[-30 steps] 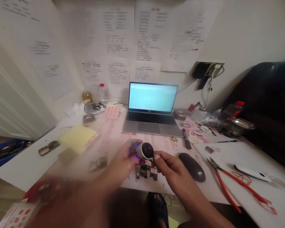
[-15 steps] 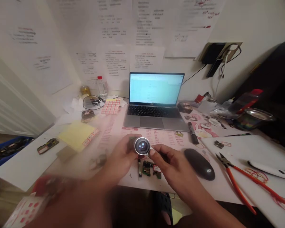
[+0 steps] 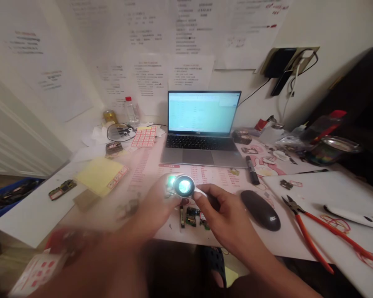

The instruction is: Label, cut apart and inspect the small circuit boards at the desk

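Observation:
My right hand (image 3: 222,207) is closed on a small round magnifier (image 3: 184,186) with a silver-white rim, its light shining and its lens glowing blue-white. Just behind and left of the lens, my left hand (image 3: 155,203) has its fingers closed around a small piece that is washed out by the glare; its kind cannot be made out. Beneath the hands lie small green circuit boards (image 3: 192,216) and a narrow dark strip-shaped part (image 3: 182,217) on the pink-printed table mat.
An open laptop (image 3: 202,157) stands behind the hands. To the right are a black mouse (image 3: 260,210), a black marker (image 3: 252,170) and orange-handled cutters (image 3: 312,234) on a white board. Yellow sticky notes (image 3: 101,174) and another circuit board (image 3: 62,189) lie left.
The magnifier's light has come on, brightening the lens and the piece in my left hand. The camera view has shifted slightly; both hands keep nearly the same place.

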The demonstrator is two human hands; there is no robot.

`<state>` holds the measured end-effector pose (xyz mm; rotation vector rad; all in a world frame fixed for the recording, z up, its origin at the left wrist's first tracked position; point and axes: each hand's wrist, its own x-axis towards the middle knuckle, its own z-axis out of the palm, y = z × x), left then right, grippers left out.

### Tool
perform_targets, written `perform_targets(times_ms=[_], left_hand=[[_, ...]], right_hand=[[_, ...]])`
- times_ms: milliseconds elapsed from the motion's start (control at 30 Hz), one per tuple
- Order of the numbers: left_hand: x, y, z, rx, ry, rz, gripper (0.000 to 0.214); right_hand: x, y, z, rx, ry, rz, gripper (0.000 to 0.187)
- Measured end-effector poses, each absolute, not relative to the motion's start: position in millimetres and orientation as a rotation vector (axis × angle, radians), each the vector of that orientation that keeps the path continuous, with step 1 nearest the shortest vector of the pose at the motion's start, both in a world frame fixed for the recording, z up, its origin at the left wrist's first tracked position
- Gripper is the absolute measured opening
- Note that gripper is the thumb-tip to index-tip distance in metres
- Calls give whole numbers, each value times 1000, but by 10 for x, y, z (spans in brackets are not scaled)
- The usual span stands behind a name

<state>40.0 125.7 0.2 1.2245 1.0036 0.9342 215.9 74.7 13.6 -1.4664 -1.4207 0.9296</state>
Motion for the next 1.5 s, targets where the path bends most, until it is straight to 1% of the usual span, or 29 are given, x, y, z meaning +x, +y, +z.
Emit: perform_targets(times_ms=[200, 333, 533, 733, 1500], left_hand=[[405, 1257, -6, 1263, 1018, 934, 31], [427, 1252, 28, 1208, 1030, 935, 37], [432, 1265, 19, 1158, 988, 931, 39], [428, 1271, 4, 1169, 1005, 958, 39], [422, 1268, 4, 1170, 1023, 972, 38]], right_hand=[[2169, 759, 134, -1450, -1412, 924, 40], [2170, 769, 123, -1433, -1407, 919, 40], [2161, 761, 146, -1435, -1408, 922, 38], [2159, 764, 159, -1448, -1413, 922, 36], [2150, 777, 99, -1427, -1386, 929, 40]])
